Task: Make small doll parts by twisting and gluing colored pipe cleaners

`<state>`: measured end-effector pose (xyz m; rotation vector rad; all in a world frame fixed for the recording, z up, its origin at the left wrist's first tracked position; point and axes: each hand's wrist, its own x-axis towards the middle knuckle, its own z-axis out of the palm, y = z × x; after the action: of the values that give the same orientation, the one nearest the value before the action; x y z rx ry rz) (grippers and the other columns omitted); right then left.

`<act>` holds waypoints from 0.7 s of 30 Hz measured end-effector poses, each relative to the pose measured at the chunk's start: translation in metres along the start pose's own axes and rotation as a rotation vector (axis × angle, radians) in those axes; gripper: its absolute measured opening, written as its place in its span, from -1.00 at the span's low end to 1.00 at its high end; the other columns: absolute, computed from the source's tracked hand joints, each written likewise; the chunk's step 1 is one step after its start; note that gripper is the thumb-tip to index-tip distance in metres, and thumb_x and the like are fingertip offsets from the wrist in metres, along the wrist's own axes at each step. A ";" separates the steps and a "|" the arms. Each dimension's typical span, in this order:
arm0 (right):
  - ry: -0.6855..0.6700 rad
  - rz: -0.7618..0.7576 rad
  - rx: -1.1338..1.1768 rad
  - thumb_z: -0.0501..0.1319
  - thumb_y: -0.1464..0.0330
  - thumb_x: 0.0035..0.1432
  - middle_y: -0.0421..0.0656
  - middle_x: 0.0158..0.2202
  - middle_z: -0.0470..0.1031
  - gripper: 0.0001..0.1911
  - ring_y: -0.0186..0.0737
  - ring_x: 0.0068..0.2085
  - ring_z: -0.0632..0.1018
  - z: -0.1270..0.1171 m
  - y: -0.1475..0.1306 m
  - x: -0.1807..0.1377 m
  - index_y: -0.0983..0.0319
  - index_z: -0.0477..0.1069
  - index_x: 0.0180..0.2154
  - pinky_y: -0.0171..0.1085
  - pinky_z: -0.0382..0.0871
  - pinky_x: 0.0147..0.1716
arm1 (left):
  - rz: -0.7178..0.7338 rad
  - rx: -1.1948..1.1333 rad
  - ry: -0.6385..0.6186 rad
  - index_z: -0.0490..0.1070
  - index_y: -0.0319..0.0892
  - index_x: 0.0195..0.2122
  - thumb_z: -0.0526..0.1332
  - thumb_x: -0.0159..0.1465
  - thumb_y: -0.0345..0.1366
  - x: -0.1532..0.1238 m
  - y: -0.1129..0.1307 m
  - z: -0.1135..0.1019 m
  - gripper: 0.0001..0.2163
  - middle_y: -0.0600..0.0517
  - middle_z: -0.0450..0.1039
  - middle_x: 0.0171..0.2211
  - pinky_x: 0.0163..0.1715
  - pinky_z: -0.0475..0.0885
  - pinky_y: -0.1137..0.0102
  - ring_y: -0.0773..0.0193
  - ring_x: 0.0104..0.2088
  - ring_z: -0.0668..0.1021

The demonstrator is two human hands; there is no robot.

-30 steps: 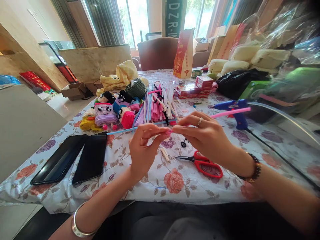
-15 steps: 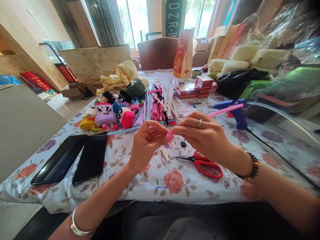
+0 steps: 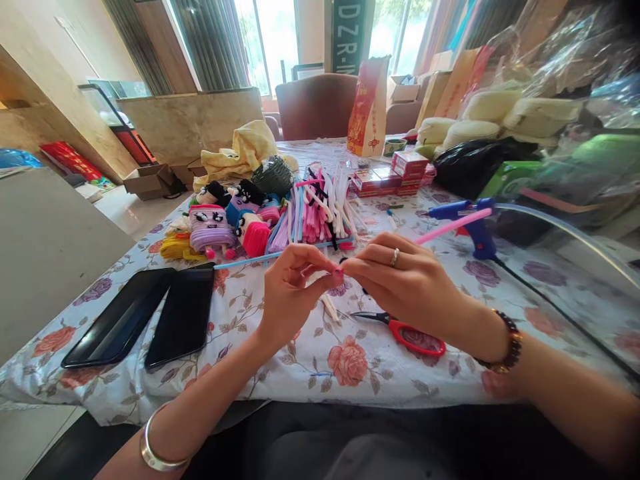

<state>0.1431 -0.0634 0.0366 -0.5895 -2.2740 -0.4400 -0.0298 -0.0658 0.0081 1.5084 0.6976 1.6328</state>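
Observation:
Over the flowered tablecloth (image 3: pixel 320 373), my left hand (image 3: pixel 290 293) and my right hand (image 3: pixel 405 280) meet fingertip to fingertip, both pinched on a pink pipe cleaner (image 3: pixel 450 225). Its free end slants up to the right, past my ringed finger toward the blue glue gun (image 3: pixel 473 223). The pinched end, between my thumbs, is a small pink coil. A light blue pipe cleaner (image 3: pixel 250 260) lies on the table behind my left hand. Red-handled scissors (image 3: pixel 410 335) rest just under my right wrist.
Two dark phones (image 3: pixel 145 317) lie at the left. A heap of pipe cleaners (image 3: pixel 320 207) and small yarn-wrapped figures (image 3: pixel 215 223) sit behind my hands. Red boxes (image 3: pixel 395 179), a black bag (image 3: pixel 470 167) and plastic-wrapped goods crowd the right. The glue gun's cord (image 3: pixel 560 307) runs to the right edge.
Both hands have sunk a little toward the table and my right hand now covers part of the scissors. The pink pipe cleaner's free end tilted upward as my fingers twisted its near end.

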 end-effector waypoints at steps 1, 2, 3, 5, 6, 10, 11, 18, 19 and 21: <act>-0.007 -0.001 -0.002 0.09 0.53 0.20 -0.16 -0.45 0.46 -0.81 -0.29 -0.36 0.38 0.000 -0.001 0.000 0.25 0.45 -0.36 -0.27 0.34 -0.31 | 0.013 0.003 0.004 0.37 -0.16 -0.41 0.40 -0.06 -0.51 0.000 0.000 0.000 -0.74 0.16 0.48 -0.47 -0.25 0.52 0.49 0.45 -0.41 0.55; -0.011 0.000 -0.003 0.09 0.53 0.20 -0.16 -0.45 0.46 -0.81 -0.29 -0.36 0.38 0.000 -0.002 0.000 0.26 0.45 -0.37 -0.26 0.34 -0.31 | 0.023 0.006 0.008 0.37 -0.16 -0.41 0.40 -0.06 -0.51 -0.001 -0.001 0.001 -0.74 0.16 0.48 -0.47 -0.25 0.52 0.48 0.45 -0.41 0.55; -0.012 0.002 -0.004 0.09 0.53 0.20 -0.15 -0.45 0.46 -0.81 -0.28 -0.36 0.38 0.000 -0.002 0.000 0.26 0.45 -0.37 -0.26 0.34 -0.32 | 0.030 0.011 0.010 0.36 -0.16 -0.41 0.40 -0.06 -0.50 -0.001 -0.001 0.001 -0.74 0.16 0.47 -0.46 -0.25 0.53 0.47 0.44 -0.41 0.55; -0.013 0.008 0.001 0.09 0.53 0.20 -0.14 -0.44 0.46 -0.81 -0.28 -0.35 0.38 -0.001 -0.003 0.000 0.27 0.46 -0.36 -0.26 0.35 -0.31 | 0.042 0.027 0.013 0.36 -0.15 -0.41 0.40 -0.06 -0.49 -0.001 -0.002 0.000 -0.74 0.16 0.47 -0.46 -0.27 0.54 0.46 0.43 -0.40 0.56; -0.015 0.009 0.005 0.09 0.54 0.20 -0.14 -0.44 0.46 -0.81 -0.27 -0.35 0.39 -0.001 -0.003 0.000 0.28 0.46 -0.36 -0.25 0.35 -0.31 | 0.048 0.035 0.012 0.35 -0.15 -0.41 0.41 -0.06 -0.49 -0.001 -0.002 0.000 -0.74 0.16 0.47 -0.46 -0.28 0.55 0.45 0.42 -0.41 0.56; -0.051 0.006 0.000 0.07 0.56 0.20 -0.13 -0.42 0.46 -0.79 -0.25 -0.33 0.39 -0.004 -0.003 0.001 0.28 0.46 -0.32 -0.24 0.36 -0.29 | 0.080 0.073 0.009 0.33 -0.16 -0.40 0.40 -0.05 -0.48 -0.002 -0.003 0.000 -0.73 0.16 0.47 -0.47 -0.28 0.55 0.44 0.40 -0.40 0.57; -0.062 0.006 -0.006 0.06 0.56 0.20 -0.13 -0.42 0.46 -0.79 -0.25 -0.33 0.39 -0.005 -0.003 0.002 0.28 0.46 -0.31 -0.23 0.36 -0.29 | 0.088 0.085 0.011 0.33 -0.16 -0.40 0.40 -0.04 -0.48 -0.002 -0.003 0.000 -0.73 0.16 0.47 -0.47 -0.28 0.55 0.43 0.39 -0.40 0.57; -0.096 0.030 0.017 0.05 0.56 0.20 -0.11 -0.41 0.46 -0.78 -0.23 -0.31 0.40 -0.006 -0.003 0.002 0.28 0.46 -0.32 -0.22 0.37 -0.28 | 0.155 0.207 0.055 0.32 -0.16 -0.40 0.38 0.00 -0.49 -0.008 -0.006 -0.001 -0.76 0.16 0.44 -0.49 -0.32 0.52 0.47 0.41 -0.42 0.56; -0.099 0.037 0.024 0.05 0.56 0.20 -0.11 -0.41 0.46 -0.77 -0.22 -0.31 0.40 -0.005 -0.004 0.002 0.28 0.47 -0.32 -0.22 0.37 -0.28 | 0.170 0.234 0.053 0.32 -0.16 -0.40 0.37 0.00 -0.49 -0.008 -0.007 -0.001 -0.76 0.16 0.43 -0.48 -0.33 0.52 0.48 0.41 -0.41 0.56; -0.094 0.050 0.046 0.05 0.57 0.20 -0.11 -0.41 0.46 -0.77 -0.23 -0.32 0.40 -0.004 -0.004 0.002 0.28 0.47 -0.33 -0.23 0.38 -0.29 | 0.211 0.276 0.042 0.32 -0.16 -0.40 0.37 0.02 -0.48 -0.009 -0.008 -0.002 -0.77 0.15 0.42 -0.48 -0.34 0.50 0.49 0.41 -0.41 0.56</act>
<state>0.1420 -0.0683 0.0401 -0.6543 -2.3460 -0.3416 -0.0307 -0.0682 -0.0039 1.7991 0.8374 1.7846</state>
